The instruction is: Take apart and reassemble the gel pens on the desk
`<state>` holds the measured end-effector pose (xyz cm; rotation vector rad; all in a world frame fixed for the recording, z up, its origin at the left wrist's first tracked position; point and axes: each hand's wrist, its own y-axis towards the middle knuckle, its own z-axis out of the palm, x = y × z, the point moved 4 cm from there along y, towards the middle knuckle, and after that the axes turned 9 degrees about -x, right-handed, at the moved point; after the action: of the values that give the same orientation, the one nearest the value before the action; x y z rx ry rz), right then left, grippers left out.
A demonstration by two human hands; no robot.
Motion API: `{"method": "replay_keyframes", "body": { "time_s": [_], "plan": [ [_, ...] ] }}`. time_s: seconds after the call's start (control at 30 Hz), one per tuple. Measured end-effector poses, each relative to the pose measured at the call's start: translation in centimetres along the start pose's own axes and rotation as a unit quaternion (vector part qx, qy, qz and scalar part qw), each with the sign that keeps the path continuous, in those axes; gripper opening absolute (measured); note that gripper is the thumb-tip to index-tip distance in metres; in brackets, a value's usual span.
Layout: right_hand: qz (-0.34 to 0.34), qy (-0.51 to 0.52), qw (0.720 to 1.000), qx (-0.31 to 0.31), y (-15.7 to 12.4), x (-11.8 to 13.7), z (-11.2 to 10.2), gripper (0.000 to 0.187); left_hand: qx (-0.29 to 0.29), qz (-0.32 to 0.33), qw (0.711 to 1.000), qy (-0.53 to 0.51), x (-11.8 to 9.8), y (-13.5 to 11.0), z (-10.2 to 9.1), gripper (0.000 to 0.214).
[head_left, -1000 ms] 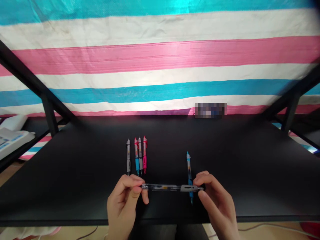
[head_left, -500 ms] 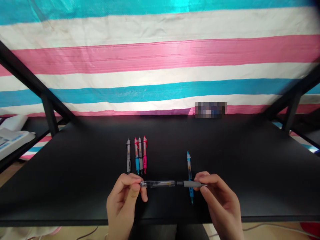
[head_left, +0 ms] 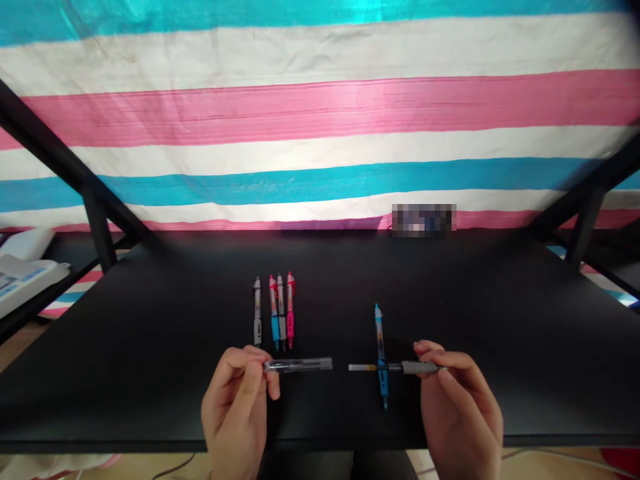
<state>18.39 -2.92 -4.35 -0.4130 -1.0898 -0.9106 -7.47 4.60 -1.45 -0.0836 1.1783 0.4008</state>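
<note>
My left hand [head_left: 240,400] pinches one end of a clear pen barrel [head_left: 305,365], held level with its open end facing right. Between finger and thumb of my right hand [head_left: 457,400] is a grey pen grip [head_left: 417,367], its refill [head_left: 363,367] sticking out to the left. A gap separates the barrel from the refill's end. Below the refill a blue pen [head_left: 380,340] lies upright on the black table. Past my left hand lie a grey pen [head_left: 257,310], a pen with red clip and blue grip [head_left: 273,310], another grey pen [head_left: 281,313] and a pink pen [head_left: 291,313].
The black table [head_left: 475,300] has dark metal braces [head_left: 95,213] at both sides. A striped sheet [head_left: 320,113] hangs behind it. A blurred-out object [head_left: 424,221] sits at the back edge. On the left stands a white device [head_left: 30,280].
My hands have moved apart, left and right. The clear barrel has come off the grey grip, and the refill now shows between them. The pens on the table stay put.
</note>
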Motion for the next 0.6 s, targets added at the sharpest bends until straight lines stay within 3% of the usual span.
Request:
{"method": "replay_keyframes", "body": {
  "time_s": [0.6],
  "plan": [
    [0.001,0.007,1.0,-0.005,-0.28,-0.16,0.08,0.009,0.043,0.002,0.999,0.015,-0.15,-0.19,0.54,0.024]
  ]
}}
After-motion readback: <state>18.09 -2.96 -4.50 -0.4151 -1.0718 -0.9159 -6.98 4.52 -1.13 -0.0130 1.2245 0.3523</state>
